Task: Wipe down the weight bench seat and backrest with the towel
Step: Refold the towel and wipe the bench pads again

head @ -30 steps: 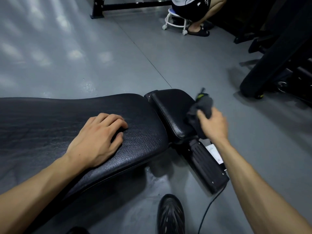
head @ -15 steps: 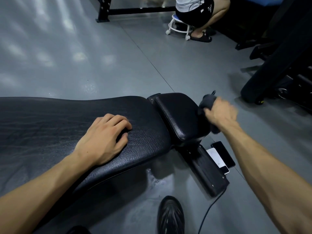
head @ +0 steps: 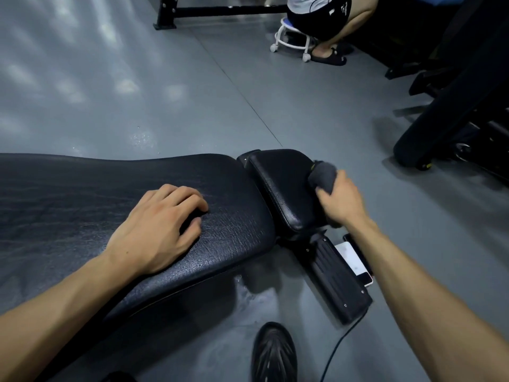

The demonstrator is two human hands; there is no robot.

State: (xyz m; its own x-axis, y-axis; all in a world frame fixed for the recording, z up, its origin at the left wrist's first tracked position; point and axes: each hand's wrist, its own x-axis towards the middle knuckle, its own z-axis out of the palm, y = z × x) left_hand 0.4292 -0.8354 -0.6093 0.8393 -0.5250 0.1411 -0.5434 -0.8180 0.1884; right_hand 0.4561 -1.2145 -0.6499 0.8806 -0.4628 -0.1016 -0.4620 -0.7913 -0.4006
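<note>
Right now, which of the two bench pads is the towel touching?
The small seat pad, right of the long backrest. The right hand grips the grey towel against its far right edge; the left hand rests bare on the backrest.

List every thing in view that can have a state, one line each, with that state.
Towel: bunched, gripped, against the seat's right edge.
Right hand: grips the towel.
Left hand: rests on the backrest, fingers loosely bent, holding nothing.
Seat: bare on top.
Backrest: lying low, bearing the left hand.
Phone: lies on the floor beside the bench base.
</note>
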